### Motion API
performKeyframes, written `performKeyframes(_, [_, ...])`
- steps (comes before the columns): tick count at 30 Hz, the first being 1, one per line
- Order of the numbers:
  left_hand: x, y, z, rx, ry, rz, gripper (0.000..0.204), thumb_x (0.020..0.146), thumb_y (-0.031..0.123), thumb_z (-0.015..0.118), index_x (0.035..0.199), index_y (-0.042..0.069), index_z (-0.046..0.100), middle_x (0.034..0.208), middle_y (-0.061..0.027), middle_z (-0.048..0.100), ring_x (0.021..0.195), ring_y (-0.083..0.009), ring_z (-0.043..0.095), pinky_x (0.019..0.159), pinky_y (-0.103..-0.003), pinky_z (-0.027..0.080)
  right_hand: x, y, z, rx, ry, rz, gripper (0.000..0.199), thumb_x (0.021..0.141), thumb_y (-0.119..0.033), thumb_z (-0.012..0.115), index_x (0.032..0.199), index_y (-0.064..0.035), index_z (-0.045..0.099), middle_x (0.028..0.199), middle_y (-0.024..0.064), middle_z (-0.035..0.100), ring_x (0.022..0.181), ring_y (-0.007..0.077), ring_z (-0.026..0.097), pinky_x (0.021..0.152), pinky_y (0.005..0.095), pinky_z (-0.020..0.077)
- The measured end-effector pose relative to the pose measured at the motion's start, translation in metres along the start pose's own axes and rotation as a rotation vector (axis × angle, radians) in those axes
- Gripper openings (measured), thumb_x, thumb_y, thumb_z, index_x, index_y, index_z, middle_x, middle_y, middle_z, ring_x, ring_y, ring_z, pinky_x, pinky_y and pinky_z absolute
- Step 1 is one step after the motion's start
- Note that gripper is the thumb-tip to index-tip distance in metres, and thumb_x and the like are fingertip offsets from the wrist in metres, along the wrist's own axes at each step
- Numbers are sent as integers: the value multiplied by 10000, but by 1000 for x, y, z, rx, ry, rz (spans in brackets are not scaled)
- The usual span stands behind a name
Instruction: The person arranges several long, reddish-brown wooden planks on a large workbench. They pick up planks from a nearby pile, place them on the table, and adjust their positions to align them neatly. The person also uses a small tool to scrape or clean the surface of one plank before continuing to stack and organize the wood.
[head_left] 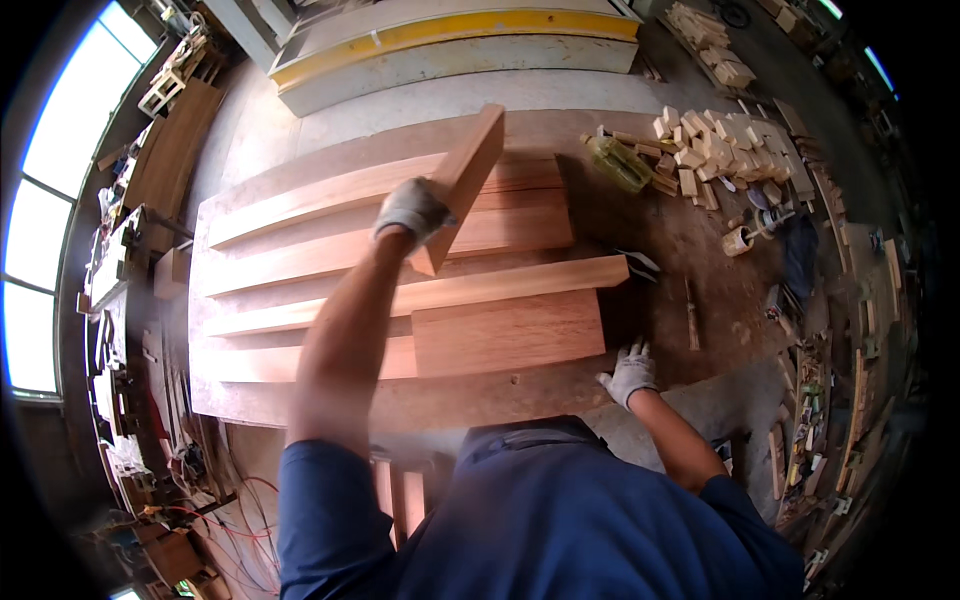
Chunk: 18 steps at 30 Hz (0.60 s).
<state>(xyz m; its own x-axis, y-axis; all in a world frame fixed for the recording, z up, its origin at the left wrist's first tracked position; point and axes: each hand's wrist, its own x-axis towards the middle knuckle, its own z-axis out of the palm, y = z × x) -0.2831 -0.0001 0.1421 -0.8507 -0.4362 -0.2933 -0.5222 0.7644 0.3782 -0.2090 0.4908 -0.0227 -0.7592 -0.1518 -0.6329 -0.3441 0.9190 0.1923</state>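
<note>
My left hand (pixel 410 206), in a grey work glove, is closed around a short reddish wooden board (pixel 472 165). It holds the board tilted above several long timber pieces lying side by side on the worktable (pixel 655 315). One long pale beam (pixel 480 285) lies just behind a wide wooden block (pixel 508 335) near the front edge. More wide wood (pixel 522 222) lies beyond it, partly hidden by the raised board. My right hand (pixel 631 374), gloved too, rests at the table's front edge with fingers spread, right of the wide block and holding nothing.
A heap of small pale wood offcuts (pixel 715 145) covers the far right, beside a greenish clear plastic bottle (pixel 620 163). A small tub (pixel 737 241) and a thin stick (pixel 692 315) lie nearer. A yellow-edged machine bed (pixel 460 32) stands beyond the table. Cluttered benches line the left.
</note>
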Motion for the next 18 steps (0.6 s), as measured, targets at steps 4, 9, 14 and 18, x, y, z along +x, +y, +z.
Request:
performKeyframes(4, [-55, 20, -32, -459, -59, -71, 473, 757, 170, 927, 1151, -19, 745, 1028, -151, 786, 947, -266, 753, 874, -384, 599, -2, 10, 14, 46, 43, -1, 1034, 920, -688, 706, 1648, -11, 421, 1757, 299, 241, 1619, 465, 251, 1250, 540, 372])
performKeyframes(9, [-156, -23, -15, -766, 32, 5, 421, 784, 101, 886, 1146, -41, 726, 1018, -113, 780, 941, -187, 738, 833, -339, 597, -2, 9, 3, 1, 29, -39, 1015, 942, -714, 666, 1663, -42, 421, 1773, 269, 237, 1616, 452, 268, 1232, 531, 385])
performKeyframes(14, [-297, -28, 38, -1262, 197, -190, 603, 817, 63, 851, 1370, -81, 659, 1200, -161, 778, 1046, -211, 746, 911, -339, 609, -7, 19, 10, -17, 81, -100, 1087, 928, -735, 657, 1673, 7, 379, 1773, 284, 225, 1612, 471, 262, 1258, 547, 344])
performKeyframes(18, [-388, -58, 82, -1382, 340, -270, 610, 862, 113, 845, 1399, -85, 632, 1233, -150, 755, 1085, -226, 734, 931, -353, 601, -3, 30, 17, -64, 87, -212, 1106, 903, -689, 716, 1658, 43, 375, 1742, 330, 252, 1600, 477, 273, 1275, 564, 321])
